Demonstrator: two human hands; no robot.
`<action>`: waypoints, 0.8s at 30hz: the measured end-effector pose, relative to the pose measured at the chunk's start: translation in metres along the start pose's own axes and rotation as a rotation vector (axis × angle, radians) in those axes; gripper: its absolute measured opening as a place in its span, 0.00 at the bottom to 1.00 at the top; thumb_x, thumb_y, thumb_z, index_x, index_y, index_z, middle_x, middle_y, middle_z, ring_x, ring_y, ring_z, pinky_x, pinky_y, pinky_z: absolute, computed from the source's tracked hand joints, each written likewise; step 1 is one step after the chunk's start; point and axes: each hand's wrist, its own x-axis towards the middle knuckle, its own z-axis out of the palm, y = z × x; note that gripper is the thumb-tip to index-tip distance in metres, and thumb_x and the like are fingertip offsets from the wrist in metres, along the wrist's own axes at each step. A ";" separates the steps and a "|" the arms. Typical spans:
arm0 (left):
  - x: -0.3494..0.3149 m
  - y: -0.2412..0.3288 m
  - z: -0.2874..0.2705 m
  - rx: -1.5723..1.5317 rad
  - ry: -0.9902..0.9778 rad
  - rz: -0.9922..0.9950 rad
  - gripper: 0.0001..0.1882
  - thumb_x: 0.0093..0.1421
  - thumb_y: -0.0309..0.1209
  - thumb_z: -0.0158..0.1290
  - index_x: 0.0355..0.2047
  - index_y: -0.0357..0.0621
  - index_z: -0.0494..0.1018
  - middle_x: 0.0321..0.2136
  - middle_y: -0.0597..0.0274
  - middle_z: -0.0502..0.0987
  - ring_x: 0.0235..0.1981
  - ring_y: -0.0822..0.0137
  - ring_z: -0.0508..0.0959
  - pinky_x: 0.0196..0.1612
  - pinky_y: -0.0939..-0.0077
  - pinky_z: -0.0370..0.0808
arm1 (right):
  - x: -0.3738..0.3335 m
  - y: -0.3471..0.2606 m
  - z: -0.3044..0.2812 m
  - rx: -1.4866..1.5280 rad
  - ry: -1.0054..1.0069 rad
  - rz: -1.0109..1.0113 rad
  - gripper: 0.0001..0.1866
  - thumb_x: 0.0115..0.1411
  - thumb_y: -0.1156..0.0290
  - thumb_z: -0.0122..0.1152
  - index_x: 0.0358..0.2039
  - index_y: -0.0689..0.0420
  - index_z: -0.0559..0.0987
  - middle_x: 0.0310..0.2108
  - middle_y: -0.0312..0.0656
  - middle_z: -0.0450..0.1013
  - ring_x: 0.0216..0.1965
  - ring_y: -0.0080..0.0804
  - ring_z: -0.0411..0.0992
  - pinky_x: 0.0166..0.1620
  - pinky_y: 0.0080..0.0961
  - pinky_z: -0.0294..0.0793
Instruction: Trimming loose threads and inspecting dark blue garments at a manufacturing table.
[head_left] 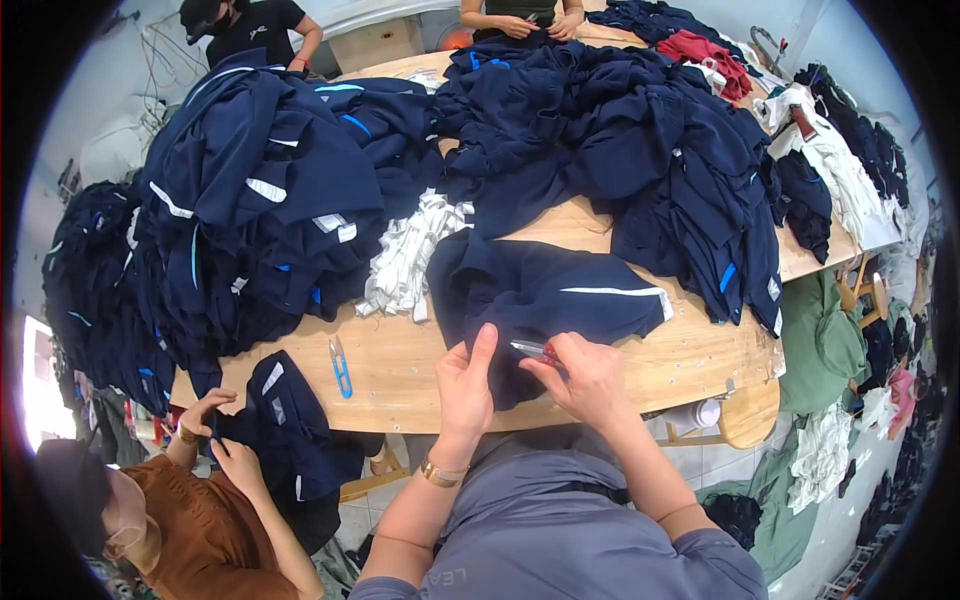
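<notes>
A navy garment [570, 270] with a white stripe lies at the table's near edge, in front of me. My left hand [465, 390] is closed on its near part, thumb up; the fingertips behind the cloth are hidden. In my right hand [585, 380] is a pair of red-handled thread snips [537, 350], the blades pointing left toward my left thumb. Blue-handled thread snips [341, 370] rest on the wood to the left. Beyond them sits a bundle of white fabric strips [410, 260], beside the garment.
Large navy garment heaps [260, 190] cover the table's left and far side [620, 130]. A co-worker in brown [205, 520] handles a navy piece at lower left. Two other people work across the table [480, 390]. A wooden stool [750, 415] stands at right.
</notes>
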 end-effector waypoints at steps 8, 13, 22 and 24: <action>-0.002 0.000 0.005 0.118 0.020 0.063 0.12 0.60 0.32 0.53 0.33 0.33 0.77 0.30 0.64 0.78 0.29 0.81 0.72 0.33 0.88 0.69 | 0.000 0.002 0.000 -0.058 0.005 -0.033 0.16 0.48 0.61 0.67 0.21 0.56 0.70 0.16 0.38 0.66 0.15 0.35 0.68 0.19 0.26 0.65; -0.004 -0.001 0.003 0.189 0.015 0.087 0.13 0.60 0.34 0.53 0.31 0.34 0.77 0.26 0.68 0.77 0.26 0.83 0.70 0.29 0.89 0.67 | 0.000 0.000 0.000 -0.069 -0.008 -0.027 0.16 0.48 0.61 0.67 0.20 0.56 0.70 0.16 0.38 0.66 0.15 0.35 0.68 0.19 0.26 0.65; 0.004 -0.004 -0.014 0.195 0.123 0.068 0.12 0.60 0.34 0.53 0.28 0.38 0.77 0.25 0.72 0.76 0.26 0.84 0.68 0.29 0.90 0.65 | 0.000 0.004 -0.003 0.297 0.024 0.304 0.17 0.53 0.61 0.64 0.21 0.59 0.68 0.14 0.40 0.66 0.13 0.34 0.64 0.18 0.24 0.63; 0.011 0.003 -0.032 0.295 0.167 0.062 0.12 0.61 0.35 0.52 0.28 0.37 0.74 0.25 0.72 0.74 0.24 0.84 0.65 0.28 0.86 0.64 | -0.002 0.019 0.000 0.436 0.109 0.427 0.15 0.56 0.65 0.60 0.24 0.60 0.66 0.13 0.39 0.63 0.14 0.23 0.59 0.20 0.21 0.61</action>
